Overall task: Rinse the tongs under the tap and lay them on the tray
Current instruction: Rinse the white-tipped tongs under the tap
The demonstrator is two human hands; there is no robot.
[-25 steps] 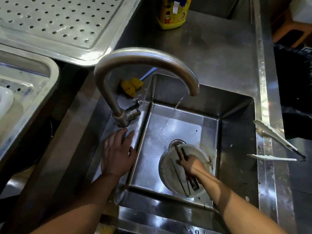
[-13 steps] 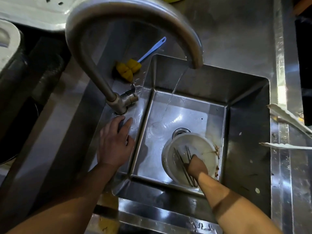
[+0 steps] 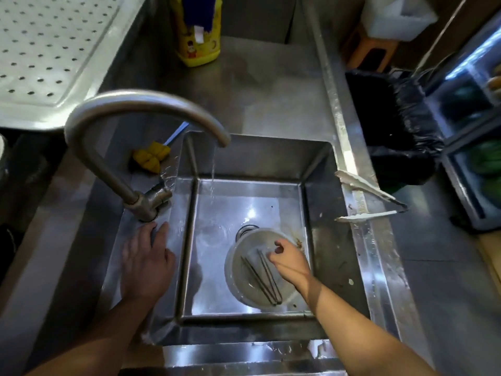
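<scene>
Thin dark tongs [image 3: 261,278] lie inside a white bowl [image 3: 231,267] on the floor of the steel sink [image 3: 322,240]. My right hand [image 3: 288,257] hovers over the bowl's right side with loosely curled fingers and holds nothing. My left hand [image 3: 146,259] rests flat on the sink rim just below the tap's base. The curved tap [image 3: 141,104] runs a thin stream of water [image 3: 213,169] onto the sink floor, left of the bowl. A second, larger pair of soiled tongs [image 3: 371,196] lies across the sink's right rim. The perforated steel tray [image 3: 54,50] sits at the top left.
A yellow bottle [image 3: 198,31] stands on the counter behind the sink. A yellow sponge brush [image 3: 150,157] lies by the tap. A bin with a black bag [image 3: 393,126] stands right of the counter, beside a glass-fronted cabinet [image 3: 477,147].
My right hand has let go of the thin tongs in the bowl and lifted off them. My left hand stays by the tap base. The camera has tilted up and back.
</scene>
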